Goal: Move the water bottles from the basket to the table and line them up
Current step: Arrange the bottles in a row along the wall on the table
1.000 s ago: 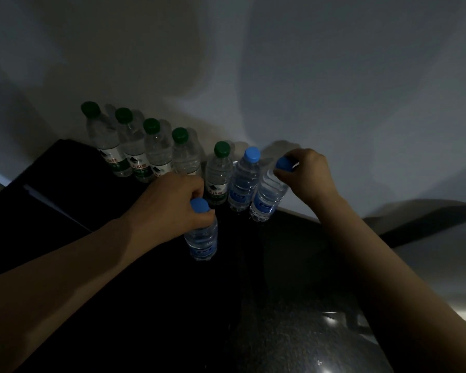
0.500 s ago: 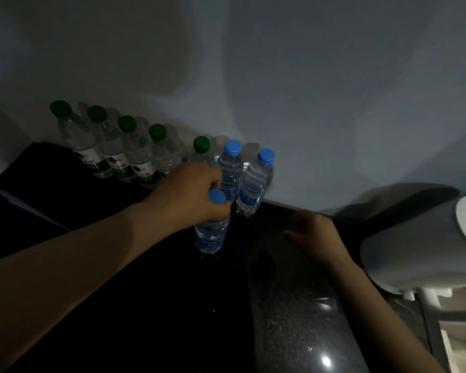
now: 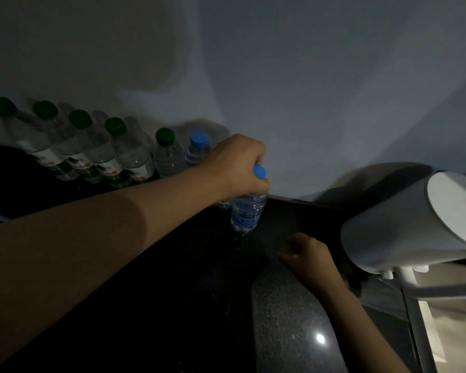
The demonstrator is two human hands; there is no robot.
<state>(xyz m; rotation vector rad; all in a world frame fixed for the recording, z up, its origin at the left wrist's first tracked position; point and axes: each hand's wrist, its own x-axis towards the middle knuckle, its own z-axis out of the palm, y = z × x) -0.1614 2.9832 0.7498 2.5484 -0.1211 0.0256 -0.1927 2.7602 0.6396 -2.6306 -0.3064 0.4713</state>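
A row of water bottles stands along the wall on the dark table (image 3: 293,319): several green-capped bottles (image 3: 92,154) at the left, then a blue-capped bottle (image 3: 198,148). My left hand (image 3: 234,168) grips a blue-capped bottle (image 3: 248,211) by its neck at the right end of the row, its base on or just above the table. Another blue-capped bottle behind my hand is mostly hidden. My right hand (image 3: 310,258) hovers low over the table in front of that bottle, fingers loosely curled, holding nothing. The basket is out of view.
A white rounded appliance (image 3: 414,224) stands at the right edge, close to my right hand. The grey wall (image 3: 280,76) runs directly behind the bottles. A bright light spot reflects on the speckled tabletop near the front.
My left hand has carried its blue-capped bottle rightward to the end of the row. My right hand let go of the other blue bottle and dropped back toward me.
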